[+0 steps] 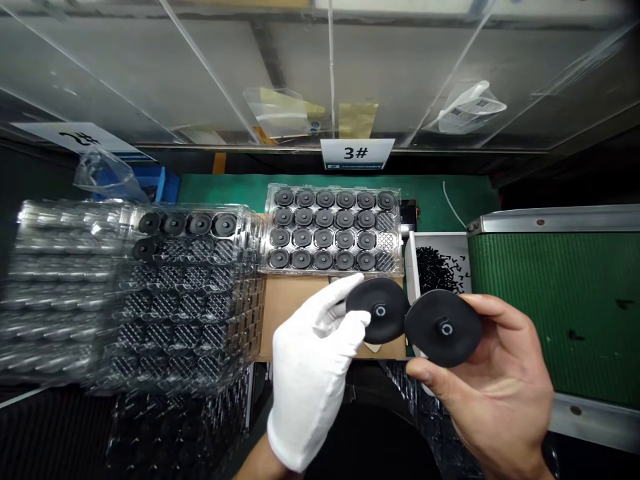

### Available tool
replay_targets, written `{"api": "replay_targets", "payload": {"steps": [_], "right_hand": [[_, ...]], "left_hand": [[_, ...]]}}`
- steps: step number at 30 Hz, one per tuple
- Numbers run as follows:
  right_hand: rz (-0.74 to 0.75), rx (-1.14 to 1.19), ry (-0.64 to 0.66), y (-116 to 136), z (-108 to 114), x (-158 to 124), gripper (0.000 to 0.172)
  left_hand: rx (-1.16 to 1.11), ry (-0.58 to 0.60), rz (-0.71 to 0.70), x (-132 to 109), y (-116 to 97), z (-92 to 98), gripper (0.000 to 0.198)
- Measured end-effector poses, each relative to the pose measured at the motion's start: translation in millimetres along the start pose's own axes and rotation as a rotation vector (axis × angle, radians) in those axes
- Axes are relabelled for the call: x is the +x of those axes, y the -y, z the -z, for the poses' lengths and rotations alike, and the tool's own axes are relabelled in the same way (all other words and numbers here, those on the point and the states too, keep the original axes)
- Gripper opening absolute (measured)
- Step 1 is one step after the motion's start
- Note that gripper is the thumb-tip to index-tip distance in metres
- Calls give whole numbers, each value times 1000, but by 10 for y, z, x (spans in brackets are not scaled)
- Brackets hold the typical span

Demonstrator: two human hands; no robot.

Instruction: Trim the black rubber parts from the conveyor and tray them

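My left hand [313,373], in a white glove, pinches a round black disc [377,311] by its left edge. My bare right hand [493,393] holds a second black disc [444,328] between thumb and fingers. The two discs sit side by side in front of me, edges touching, each with a small hub at its centre. Beyond them lies a clear plastic tray [334,230] with most pockets filled by the same black discs.
A tall stack of clear trays [150,293] stands at the left, with a few discs in the top one. A white box of small black parts [440,267] sits by a green conveyor belt [550,307] at the right. A sign reading 3# [356,153] hangs behind.
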State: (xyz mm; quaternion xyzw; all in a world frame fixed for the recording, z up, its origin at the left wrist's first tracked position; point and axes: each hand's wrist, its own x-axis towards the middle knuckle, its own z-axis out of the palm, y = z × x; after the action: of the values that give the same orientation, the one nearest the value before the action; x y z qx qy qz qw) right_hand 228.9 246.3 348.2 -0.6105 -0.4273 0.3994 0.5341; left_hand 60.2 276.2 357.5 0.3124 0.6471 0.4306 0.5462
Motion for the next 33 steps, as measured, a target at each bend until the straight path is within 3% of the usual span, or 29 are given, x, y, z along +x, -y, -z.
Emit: {"api": "replay_targets", "payload": {"steps": [8,11,14,19,22,26,33], "right_hand": [[-14,-8,-5,-16,-7,-17,75],[-30,-12,-1,-40,-22,-26,74],[-38,-2,9,-66,-46,-28,73],[-59,-35,33,-96,-55,-20,71],[-49,-42,49,-112,-34,-25,71],[-45,-51,48,-146,-7,-40,72],[-16,-46,46,-170,-1,-47,74]], "left_hand": [[22,-6,1,-17,-22,8,30],[39,-8,-40,33,113,13,29],[137,-51,-14,252,587,55,33],[461,-133,206,799,1848,187,33],[578,-105,259,970,2387,273,31],[702,-52,256,1042,2713,348,27],[851,-6,239,1171,2969,451,36]]}}
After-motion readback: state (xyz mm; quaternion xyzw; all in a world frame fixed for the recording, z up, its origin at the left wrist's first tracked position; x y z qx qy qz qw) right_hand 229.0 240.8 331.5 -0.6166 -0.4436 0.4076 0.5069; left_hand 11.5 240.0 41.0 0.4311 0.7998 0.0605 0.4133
